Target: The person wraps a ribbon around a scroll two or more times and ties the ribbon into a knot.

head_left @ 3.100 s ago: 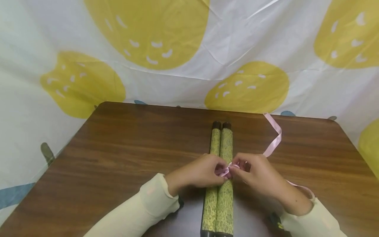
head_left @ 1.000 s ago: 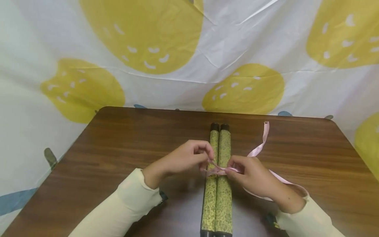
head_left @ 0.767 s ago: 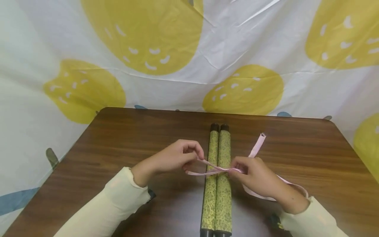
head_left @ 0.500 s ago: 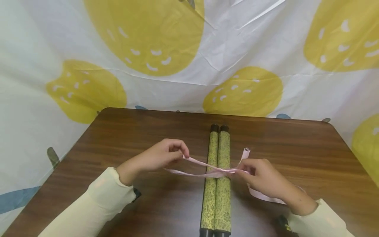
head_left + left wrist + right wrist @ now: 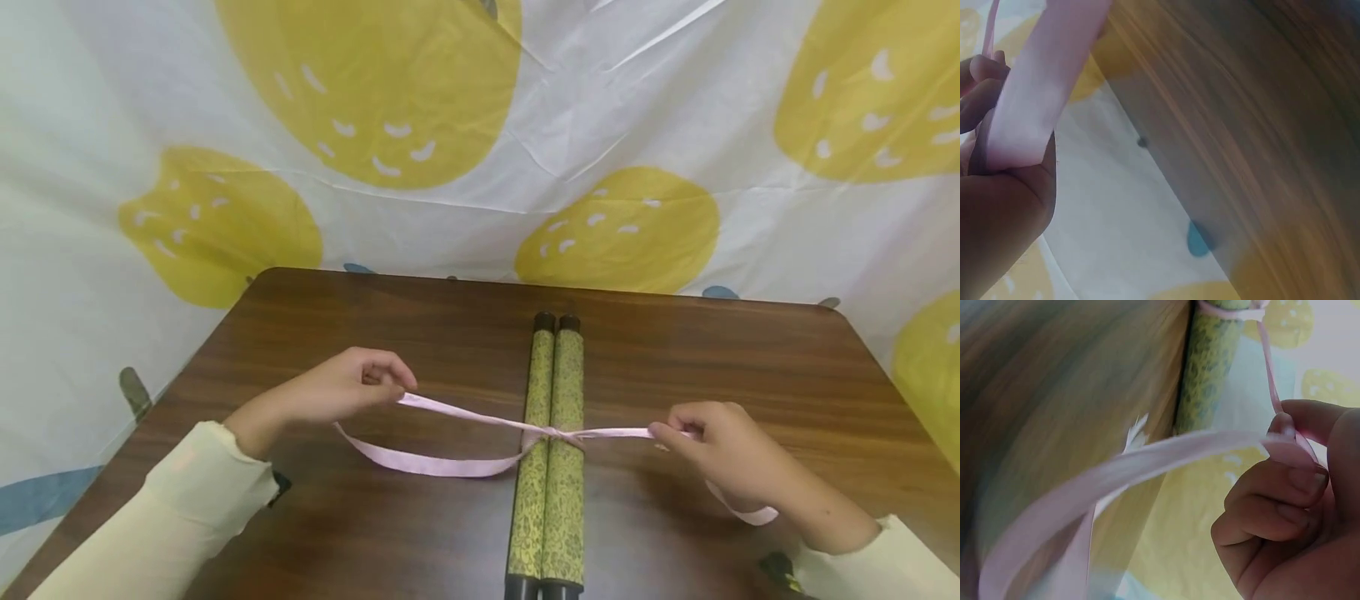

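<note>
Two rolled scrolls lie side by side, the left scroll [image 5: 531, 517] and the right scroll [image 5: 568, 375], covered in yellow-green patterned cloth with black ends. Pink ribbon [image 5: 442, 467] is wrapped round their middle and crosses on top. My left hand [image 5: 326, 392] pinches the ribbon left of the scrolls; a second strand sags from under that hand back to them. On the other side, my right hand [image 5: 738, 454] pinches ribbon drawn out rightwards, its fingers curled in the right wrist view. A free length of ribbon [image 5: 1116, 469] hangs below the right hand.
The brown wooden table [image 5: 420, 325] carries the scrolls and has rounded far corners. Behind it hangs a white cloth [image 5: 420, 229] printed with large yellow lemons. Cream sleeves [image 5: 150, 517] cover both forearms, with a small dark object under each cuff.
From both hands close together over the scrolls, the left hand has moved left and the right hand right, drawing ribbon out on each side. The scrolls have stayed put.
</note>
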The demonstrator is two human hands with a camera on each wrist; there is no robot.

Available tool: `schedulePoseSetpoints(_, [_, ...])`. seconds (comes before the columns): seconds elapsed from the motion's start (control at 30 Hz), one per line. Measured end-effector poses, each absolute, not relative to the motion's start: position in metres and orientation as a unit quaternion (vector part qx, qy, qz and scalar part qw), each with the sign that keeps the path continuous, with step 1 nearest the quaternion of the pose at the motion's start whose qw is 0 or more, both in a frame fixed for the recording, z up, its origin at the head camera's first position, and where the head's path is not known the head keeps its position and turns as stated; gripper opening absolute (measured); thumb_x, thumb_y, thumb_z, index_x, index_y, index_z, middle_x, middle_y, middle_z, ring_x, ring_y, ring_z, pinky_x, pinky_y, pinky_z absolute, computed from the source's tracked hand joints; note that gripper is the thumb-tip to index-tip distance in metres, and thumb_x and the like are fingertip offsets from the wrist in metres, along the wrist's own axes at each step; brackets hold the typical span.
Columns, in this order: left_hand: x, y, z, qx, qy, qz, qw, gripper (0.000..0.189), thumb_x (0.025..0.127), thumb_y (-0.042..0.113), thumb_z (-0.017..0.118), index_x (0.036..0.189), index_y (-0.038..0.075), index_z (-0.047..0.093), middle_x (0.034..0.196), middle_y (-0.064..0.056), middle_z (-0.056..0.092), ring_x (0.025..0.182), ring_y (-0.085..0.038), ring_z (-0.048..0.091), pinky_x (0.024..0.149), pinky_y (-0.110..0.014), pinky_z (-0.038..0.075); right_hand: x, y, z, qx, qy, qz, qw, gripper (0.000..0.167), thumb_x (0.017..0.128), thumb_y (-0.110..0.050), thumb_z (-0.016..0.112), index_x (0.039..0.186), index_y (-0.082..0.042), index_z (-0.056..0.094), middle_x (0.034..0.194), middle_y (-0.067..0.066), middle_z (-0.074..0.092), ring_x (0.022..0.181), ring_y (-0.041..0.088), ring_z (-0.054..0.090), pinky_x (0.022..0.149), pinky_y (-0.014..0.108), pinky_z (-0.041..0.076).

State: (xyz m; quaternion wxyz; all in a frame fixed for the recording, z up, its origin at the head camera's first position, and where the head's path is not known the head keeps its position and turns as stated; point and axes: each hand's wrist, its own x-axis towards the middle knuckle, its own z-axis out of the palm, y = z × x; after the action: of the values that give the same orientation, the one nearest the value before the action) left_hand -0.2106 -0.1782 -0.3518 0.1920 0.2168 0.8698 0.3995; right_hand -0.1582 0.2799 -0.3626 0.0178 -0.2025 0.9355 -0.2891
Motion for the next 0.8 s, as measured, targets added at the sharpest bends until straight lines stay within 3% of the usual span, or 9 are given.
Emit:
schedulePoseSetpoints(0.1, [-0.211, -0.19, -0.352, 0.204, 0.875, 0.394, 0.194, 0.018, 0.096, 0.021, 0.065, 0.11, 0.011, 0.069, 0.087, -0.013, 0.068, 0.078, -0.018, 0.06, 0.069, -0.029, 0.049, -0.156, 0.293, -0.358, -0.181, 0.941, -0.282, 0.042, 0.037, 0.099, -0.031, 0.063, 0.066, -0.017, 0.053, 0.055, -0.015, 0.032, 0.05, -0.001, 0.038, 0.046, 0.021, 0.036])
schedulePoseSetpoints(0.23, [-0.21, -0.204, -0.35, 0.178, 0.874, 0.406, 0.199, 0.02, 0.095, 0.023, 0.067, 0.11, 0.01, 0.069, 0.086, -0.015, 0.065, 0.078, -0.019, 0.057, 0.072, -0.03, 0.049, -0.155, 0.311, -0.353, -0.16, 0.95, -0.264, 0.052, 0.04, 0.099, -0.034, 0.062, 0.065, -0.017, 0.05, 0.053, -0.014, 0.028, 0.047, -0.001, 0.034, 0.045, 0.021, 0.034])
schedulePoseSetpoints(0.43, [-0.212, -0.219, -0.349, 0.168, 0.889, 0.385, 0.184, 0.023, 0.095, 0.024, 0.068, 0.111, 0.007, 0.069, 0.083, -0.012, 0.065, 0.073, -0.016, 0.057, 0.064, -0.026, 0.047, -0.158, 0.339, -0.356, -0.17, 0.962, -0.215, -0.011, 0.045, 0.096, -0.027, 0.067, 0.06, -0.02, 0.042, 0.057, -0.015, 0.024, 0.053, -0.002, 0.023, 0.047, 0.021, 0.024])
schedulePoseSetpoints(0.8, [-0.214, -0.231, -0.364, 0.165, 0.879, 0.398, 0.205, 0.022, 0.092, 0.007, 0.066, 0.112, -0.001, 0.066, 0.08, -0.012, 0.065, 0.079, -0.02, 0.064, 0.069, -0.029, 0.053, -0.16, 0.363, -0.372, -0.163, 0.965, -0.205, 0.007, 0.045, 0.097, -0.025, 0.066, 0.059, -0.019, 0.043, 0.055, -0.016, 0.031, 0.052, -0.002, 0.031, 0.047, 0.021, 0.029])
